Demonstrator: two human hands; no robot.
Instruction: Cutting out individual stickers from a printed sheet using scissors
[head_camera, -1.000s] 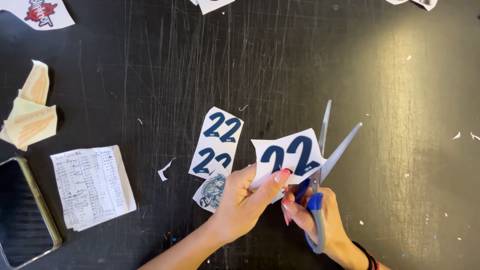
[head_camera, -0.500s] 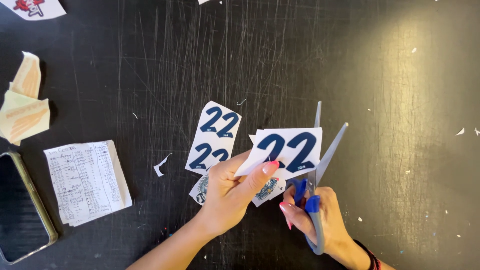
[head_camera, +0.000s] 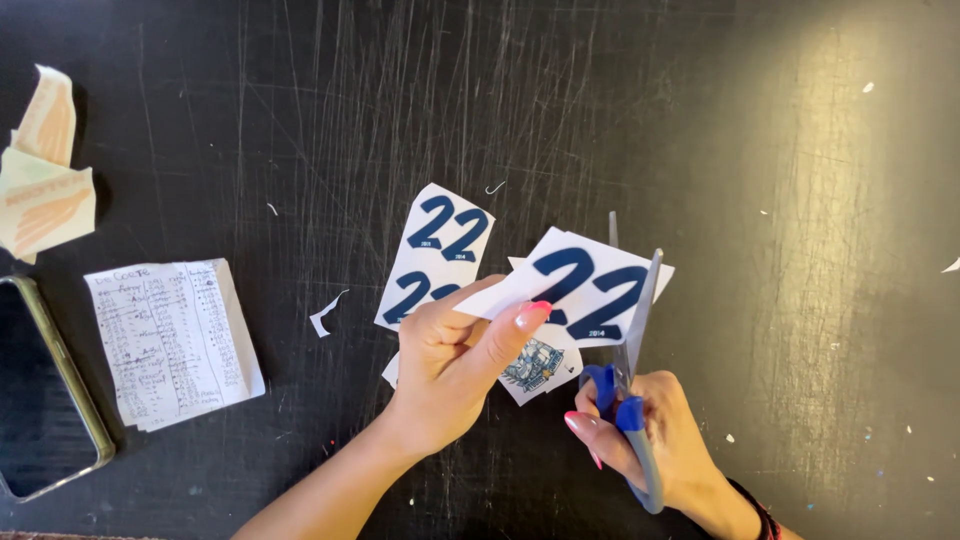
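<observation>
- The right hand (head_camera: 655, 440), nearest the camera, grips blue-handled scissors (head_camera: 628, 345), fingers closed through the loops; the blades stand almost shut along the right edge of a white sticker sheet.
- The left hand (head_camera: 450, 365) pinches that sticker sheet (head_camera: 585, 290), printed with large dark-blue numerals, thumb on top and fingers beneath, holding it lifted just above the table.
- Judged from the trimmed left and top edges, the cut looks well advanced: the right-hand margin is the side under the blades, and whether the lower edge is finished cannot be told.
- Beneath the hands lies a small crest sticker (head_camera: 535, 365), partly covered.
- Just beyond the left hand, a cut strip of two numeral stickers (head_camera: 437, 255) lies flat, apparently already cut free.
- A curled paper offcut (head_camera: 325, 315) rests near the strip, with tiny white scraps scattered across the scratched black table (head_camera: 780, 180).
- Well to the left sit a handwritten paper note (head_camera: 170, 340), a smartphone (head_camera: 40, 390) at the frame's edge, and, farther off, orange-and-cream peeled backing paper (head_camera: 40, 170).
</observation>
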